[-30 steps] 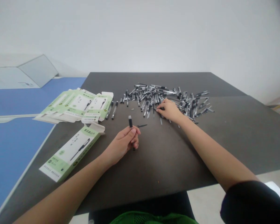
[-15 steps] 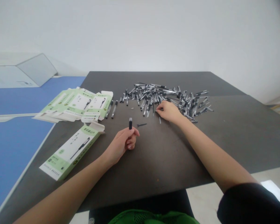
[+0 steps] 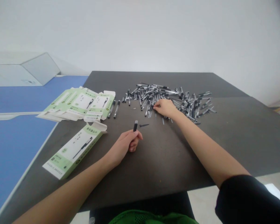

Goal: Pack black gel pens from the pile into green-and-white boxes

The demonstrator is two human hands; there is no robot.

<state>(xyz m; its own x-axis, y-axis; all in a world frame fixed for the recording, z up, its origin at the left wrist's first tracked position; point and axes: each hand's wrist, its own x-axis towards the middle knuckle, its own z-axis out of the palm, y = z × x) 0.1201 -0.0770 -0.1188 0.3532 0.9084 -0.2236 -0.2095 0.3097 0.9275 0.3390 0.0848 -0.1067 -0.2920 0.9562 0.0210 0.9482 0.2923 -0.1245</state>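
Being held upright, a black pen barrel (image 3: 135,126) is firmly secured in the clenched left hand (image 3: 124,145), while the right hand (image 3: 165,108) is placed at the loose pen pile (image 3: 154,95), any grasp there being indeterminable.

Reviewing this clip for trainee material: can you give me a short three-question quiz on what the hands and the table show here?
1. Which hand grips the short black pen piece upright?
2. True or false: the right hand is at the edge of the heap of slim black-and-silver pens.
3. What lies to the left of the hands on the dark matte table?
A) green-and-white cardboard pen boxes
B) glass jars
C) a steel ruler

Key: 1 the left hand; 2 true; 3 A.
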